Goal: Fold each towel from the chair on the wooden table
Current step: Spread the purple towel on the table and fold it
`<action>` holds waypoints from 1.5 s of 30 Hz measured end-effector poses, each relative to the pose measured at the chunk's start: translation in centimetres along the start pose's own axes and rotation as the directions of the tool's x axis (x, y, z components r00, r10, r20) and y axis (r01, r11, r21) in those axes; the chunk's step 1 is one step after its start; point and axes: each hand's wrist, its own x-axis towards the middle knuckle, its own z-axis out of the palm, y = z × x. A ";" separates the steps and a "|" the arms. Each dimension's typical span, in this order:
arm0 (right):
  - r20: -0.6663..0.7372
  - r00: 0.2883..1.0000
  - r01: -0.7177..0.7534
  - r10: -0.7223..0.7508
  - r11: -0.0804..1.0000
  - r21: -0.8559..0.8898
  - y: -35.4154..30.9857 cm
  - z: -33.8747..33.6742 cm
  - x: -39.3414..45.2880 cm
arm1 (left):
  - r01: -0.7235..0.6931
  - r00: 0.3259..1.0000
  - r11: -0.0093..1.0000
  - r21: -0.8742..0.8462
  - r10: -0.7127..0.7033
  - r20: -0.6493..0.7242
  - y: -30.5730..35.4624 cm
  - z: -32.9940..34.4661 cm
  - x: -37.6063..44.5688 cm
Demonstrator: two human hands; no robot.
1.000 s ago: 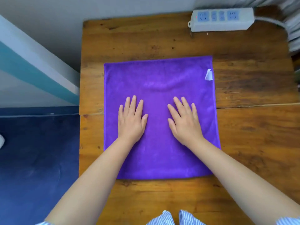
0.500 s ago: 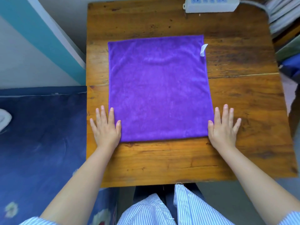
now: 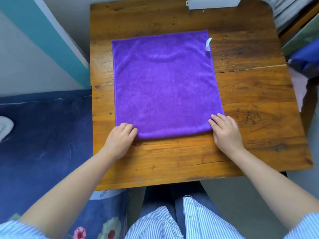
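Both hands are pinching the purple towel (image 3: 162, 85) at its near corners, left hand (image 3: 119, 138) and right hand (image 3: 225, 131), while it is lying flat on the surface (image 3: 241, 83) ahead of them. First fold appears to be starting; next move likely calls for lifting both corners evenly toward the far edge.

Bright even daylight, soft faint shadows, mild sheen on wood, wide-angle bending at edges, slight blur at bottom

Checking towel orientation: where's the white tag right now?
In the head view, the white tag sticks out from the far right corner of the purple towel, over the wooden table, below the power strip.
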 end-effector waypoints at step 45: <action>0.317 0.869 -0.495 0.380 0.677 0.544 5.0 -2.2 13.4 | 0.562 0.474 -0.243 -0.790 -0.688 0.549 -7.0 -2.6 7.5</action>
